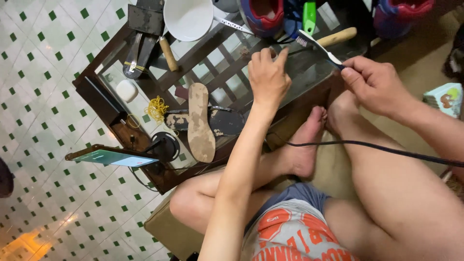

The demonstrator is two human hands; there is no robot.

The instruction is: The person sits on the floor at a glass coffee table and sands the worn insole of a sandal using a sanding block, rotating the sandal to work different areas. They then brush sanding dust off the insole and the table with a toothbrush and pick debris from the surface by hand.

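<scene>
Fingers (265, 57) of our left hand (268, 77) are bent down and press on the glass table (309, 72); we cannot tell if they pinch anything small there. Our right hand (374, 84) is closed around the thin handle of a toothbrush (316, 44), and its bristles point up toward the shoes. Just past the brush lies a wooden handle (340, 36), and beside that a green tool (309, 15). We count two red and blue shoes, one (263, 14) close to the brush and one (401, 12) far off to the right. A white bowl (188, 18) sits left of the near shoe; we cannot see inside it. Nearer to us on the glass, one tan insole (199, 121) lies across one dark sole (224, 122). A bunch of yellow rubber bands (156, 108) is just beside them, and a small white block (127, 90) sits a bit further left. One black sandal (137, 50) lies at the far left end. A phone (113, 157) is held on a stand at the table's near corner. A black cable (377, 146) runs over our right leg. Our bare feet (309, 140) rest under the table edge.
</scene>
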